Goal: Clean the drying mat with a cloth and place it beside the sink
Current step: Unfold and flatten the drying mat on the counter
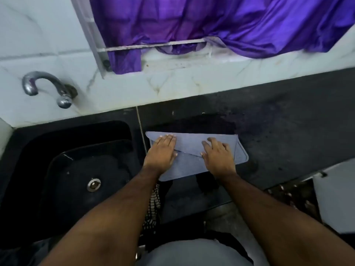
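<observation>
A grey-blue drying mat (189, 144) lies folded over itself on the black counter (278, 135), just right of the black sink (76, 169). My left hand (163, 152) presses flat on the mat's left part, fingers straight and together. My right hand (218, 154) rests on the mat's right part with fingers spread and slightly bent. A checked cloth (153, 204) hangs at the counter's front edge below my left forearm, partly hidden.
A chrome tap (48, 87) juts from the white marble wall above the sink. Purple fabric (211, 24) drapes over the window ledge behind. A wet dark patch spreads on the counter behind the mat. A white object (336, 196) stands at right.
</observation>
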`<state>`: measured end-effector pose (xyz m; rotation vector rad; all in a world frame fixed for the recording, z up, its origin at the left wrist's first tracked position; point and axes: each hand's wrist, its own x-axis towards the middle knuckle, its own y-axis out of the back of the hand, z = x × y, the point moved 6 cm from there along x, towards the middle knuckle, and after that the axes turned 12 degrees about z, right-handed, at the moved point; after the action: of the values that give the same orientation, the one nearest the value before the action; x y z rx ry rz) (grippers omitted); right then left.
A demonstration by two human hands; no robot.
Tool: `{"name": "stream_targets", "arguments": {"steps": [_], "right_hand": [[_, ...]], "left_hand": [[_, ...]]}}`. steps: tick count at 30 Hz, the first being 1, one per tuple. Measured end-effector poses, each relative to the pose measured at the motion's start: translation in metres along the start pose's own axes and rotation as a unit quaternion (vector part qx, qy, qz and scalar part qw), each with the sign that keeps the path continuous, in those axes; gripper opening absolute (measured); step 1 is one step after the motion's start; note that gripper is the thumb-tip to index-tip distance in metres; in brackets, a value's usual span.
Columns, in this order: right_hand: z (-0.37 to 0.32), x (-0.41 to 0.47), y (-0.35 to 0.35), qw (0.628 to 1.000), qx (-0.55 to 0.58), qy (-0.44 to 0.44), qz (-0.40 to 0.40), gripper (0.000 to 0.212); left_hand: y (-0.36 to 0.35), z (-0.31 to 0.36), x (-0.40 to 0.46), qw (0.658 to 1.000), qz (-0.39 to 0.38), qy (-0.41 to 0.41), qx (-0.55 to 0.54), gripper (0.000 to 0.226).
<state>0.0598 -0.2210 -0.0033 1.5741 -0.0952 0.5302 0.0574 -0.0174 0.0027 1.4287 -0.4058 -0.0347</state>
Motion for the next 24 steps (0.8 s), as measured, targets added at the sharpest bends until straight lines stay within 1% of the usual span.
{"name": "stream_targets", "arguments": {"steps": [1, 4, 8, 11, 14, 16, 19, 20, 22, 24], "right_hand": [[0.007, -0.002, -0.001, 1.0, -0.005, -0.006, -0.017, 0.044], [0.028, -0.001, -0.006, 1.0, -0.019, -0.005, -0.012, 0.041], [0.044, 0.012, -0.019, 0.997, -0.014, -0.017, -0.069, 0.035], [0.053, 0.014, -0.034, 0.993, 0.017, 0.004, -0.121, 0.034], [0.064, 0.016, -0.051, 0.984, 0.067, 0.034, -0.163, 0.035], [0.076, 0.014, -0.058, 0.979, 0.096, 0.018, -0.181, 0.037], [0.089, 0.01, -0.066, 0.972, 0.145, 0.002, -0.183, 0.038], [0.09, 0.01, -0.068, 0.973, 0.152, 0.005, -0.175, 0.037], [0.09, 0.012, -0.07, 0.975, 0.154, 0.0, -0.158, 0.029], [0.091, 0.015, -0.071, 0.977, 0.16, -0.025, -0.138, 0.018]], "left_hand": [[-0.005, 0.005, 0.002, 1.0, -0.005, -0.003, -0.006, 0.064], [-0.017, 0.021, 0.01, 1.0, -0.017, -0.002, -0.024, 0.064], [-0.032, 0.031, 0.025, 0.999, -0.035, 0.002, -0.013, 0.063], [-0.042, 0.029, 0.036, 0.998, -0.054, 0.01, -0.017, 0.059], [-0.059, 0.029, 0.044, 0.991, -0.127, 0.017, -0.047, 0.058], [-0.068, 0.028, 0.045, 0.986, -0.162, 0.03, -0.04, 0.053], [-0.071, 0.023, 0.057, 0.983, -0.146, 0.096, -0.06, 0.039], [-0.069, 0.022, 0.063, 0.984, -0.133, 0.104, -0.059, 0.035], [-0.068, 0.02, 0.075, 0.983, -0.13, 0.122, -0.051, 0.029], [-0.068, 0.015, 0.084, 0.976, -0.142, 0.155, -0.061, 0.023]]}}
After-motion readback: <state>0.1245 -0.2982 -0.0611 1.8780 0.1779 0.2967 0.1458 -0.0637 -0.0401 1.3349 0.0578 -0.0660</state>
